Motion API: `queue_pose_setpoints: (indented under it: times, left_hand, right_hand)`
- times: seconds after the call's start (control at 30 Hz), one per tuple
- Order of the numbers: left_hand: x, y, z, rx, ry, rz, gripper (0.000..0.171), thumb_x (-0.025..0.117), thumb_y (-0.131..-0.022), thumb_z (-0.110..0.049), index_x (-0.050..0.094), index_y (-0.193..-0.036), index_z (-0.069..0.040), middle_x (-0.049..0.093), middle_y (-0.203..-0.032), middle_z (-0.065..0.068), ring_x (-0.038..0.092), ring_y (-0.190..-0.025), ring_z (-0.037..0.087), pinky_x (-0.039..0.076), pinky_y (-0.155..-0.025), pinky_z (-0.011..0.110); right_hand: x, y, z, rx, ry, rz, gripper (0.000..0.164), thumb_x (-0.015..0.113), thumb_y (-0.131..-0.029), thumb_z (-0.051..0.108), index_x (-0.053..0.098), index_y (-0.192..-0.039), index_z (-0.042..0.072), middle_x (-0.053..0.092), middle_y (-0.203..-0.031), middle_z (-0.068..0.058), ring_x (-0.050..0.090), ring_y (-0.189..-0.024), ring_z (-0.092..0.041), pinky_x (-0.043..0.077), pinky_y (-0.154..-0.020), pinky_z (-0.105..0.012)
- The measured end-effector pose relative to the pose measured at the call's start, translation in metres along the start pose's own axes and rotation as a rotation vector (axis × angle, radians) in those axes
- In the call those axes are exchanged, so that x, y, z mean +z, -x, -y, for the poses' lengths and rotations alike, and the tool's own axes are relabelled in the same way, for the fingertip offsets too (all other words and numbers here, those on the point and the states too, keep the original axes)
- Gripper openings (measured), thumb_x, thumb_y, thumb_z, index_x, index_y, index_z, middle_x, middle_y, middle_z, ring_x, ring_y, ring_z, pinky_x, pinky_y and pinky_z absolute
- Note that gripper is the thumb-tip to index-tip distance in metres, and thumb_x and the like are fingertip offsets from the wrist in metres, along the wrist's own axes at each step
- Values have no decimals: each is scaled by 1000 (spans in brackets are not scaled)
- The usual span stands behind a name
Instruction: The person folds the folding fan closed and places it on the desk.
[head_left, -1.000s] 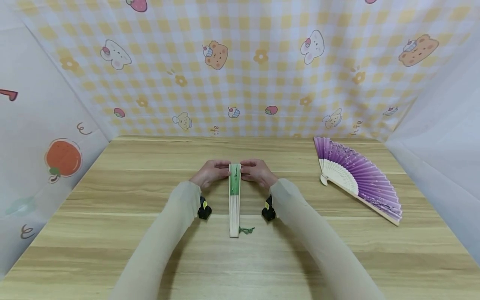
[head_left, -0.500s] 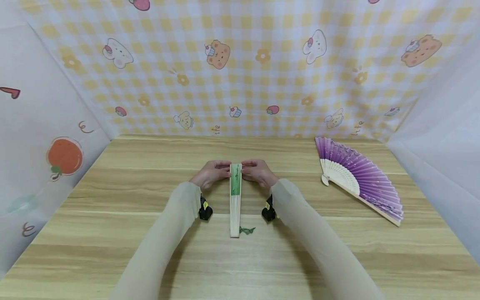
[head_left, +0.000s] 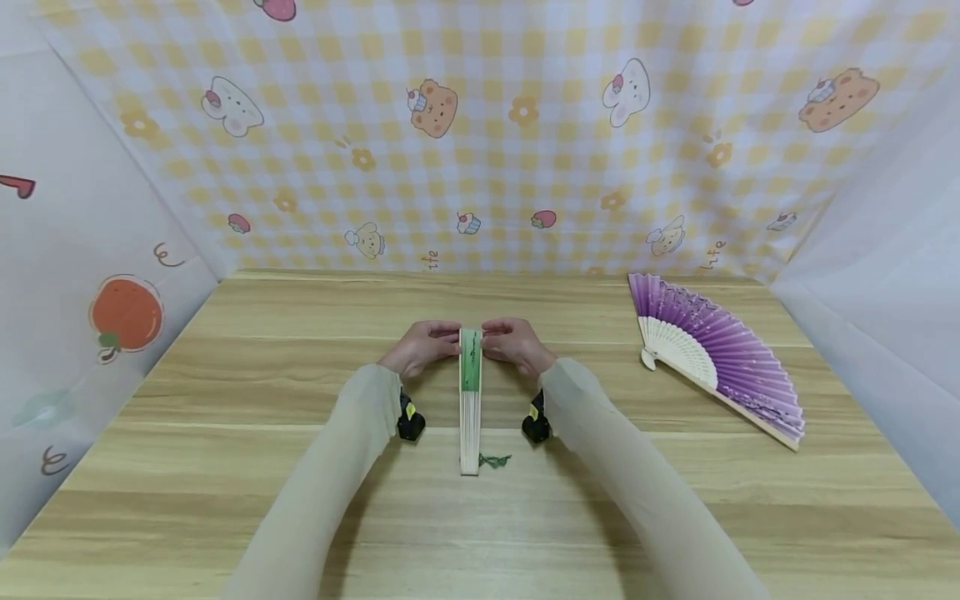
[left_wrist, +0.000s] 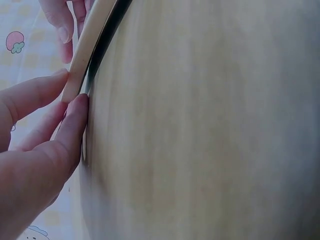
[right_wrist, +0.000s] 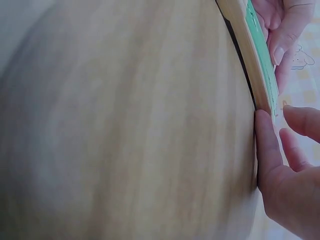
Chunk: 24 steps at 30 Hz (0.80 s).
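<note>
A folded hand fan (head_left: 470,400) with green cloth over pale sticks lies lengthwise on the table, its green end away from me. My left hand (head_left: 425,346) is at the left side of that far end. In the left wrist view its thumb (left_wrist: 42,90) and fingertips touch the pale outer stick (left_wrist: 87,50) near its tip. From the other side comes my right hand (head_left: 513,343). One of its fingers (right_wrist: 267,140) touches the fan's side in the right wrist view, with the thumb held off it. A green tassel (head_left: 495,461) lies beside the near end.
An opened purple fan (head_left: 750,358) with pale ribs lies at the right of the wooden table (head_left: 225,383). Behind the table hangs a yellow checked cloth (head_left: 495,167), with white cloth (head_left: 67,225) at the left side. Each wrist wears a black camera (head_left: 409,421).
</note>
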<state>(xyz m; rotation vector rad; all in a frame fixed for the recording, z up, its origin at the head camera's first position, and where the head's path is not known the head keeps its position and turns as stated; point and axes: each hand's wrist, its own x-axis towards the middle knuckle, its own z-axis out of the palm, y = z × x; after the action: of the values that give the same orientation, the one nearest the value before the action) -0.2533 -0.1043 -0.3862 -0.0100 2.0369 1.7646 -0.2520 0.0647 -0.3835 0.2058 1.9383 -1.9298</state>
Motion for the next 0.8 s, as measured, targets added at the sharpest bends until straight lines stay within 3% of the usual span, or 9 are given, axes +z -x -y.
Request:
queue_pose_setpoints:
  times: [0.43, 0.8]
  left_hand:
    - [3, 2, -1, -8, 16, -42, 52, 56, -78, 13, 40, -127, 6, 43, -128, 20, 42, -118, 25, 42, -92, 27]
    - [3, 3, 0, -12, -24, -57, 48, 60, -81, 2, 43, -126, 3, 47, -125, 18, 46, -114, 24, 43, -90, 26]
  right_hand:
    - [1, 3, -1, 10, 10, 29, 37, 52, -84, -8, 47, -120, -4, 48, -114, -17, 51, -102, -25, 48, -83, -29]
    - [-4, 17, 0, -10, 44, 91, 36, 52, -86, -3, 45, -121, -3, 44, -121, -19, 49, -108, -28, 48, -83, -30]
